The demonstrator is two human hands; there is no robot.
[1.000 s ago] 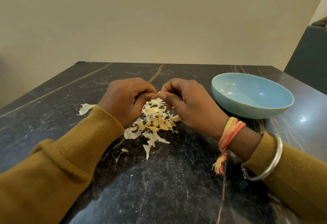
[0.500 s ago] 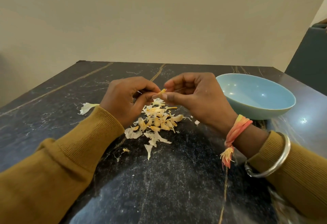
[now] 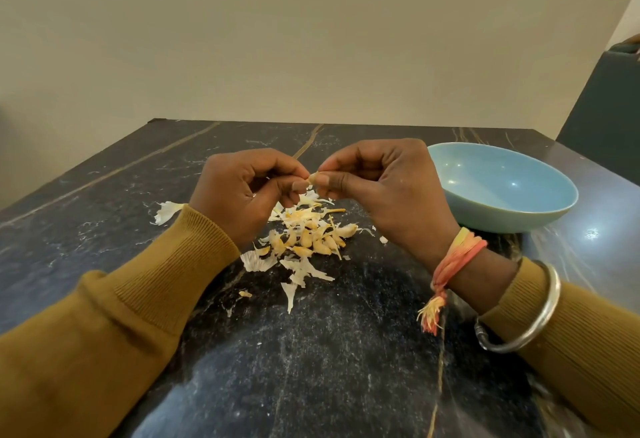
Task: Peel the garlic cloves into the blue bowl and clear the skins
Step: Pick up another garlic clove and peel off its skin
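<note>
Clove is pinched between left hand and right hand, fingers curled; skins are scattered below. Blue bowl is placed rightward.

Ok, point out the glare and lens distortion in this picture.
Head view: glare spots shine on the table right of the blue bowl, with small highlights inside the bowl; the wide lens makes the sleeves loom at the bottom corners; the left hand, right hand and the garlic clove pinched between them look sharp.
</note>
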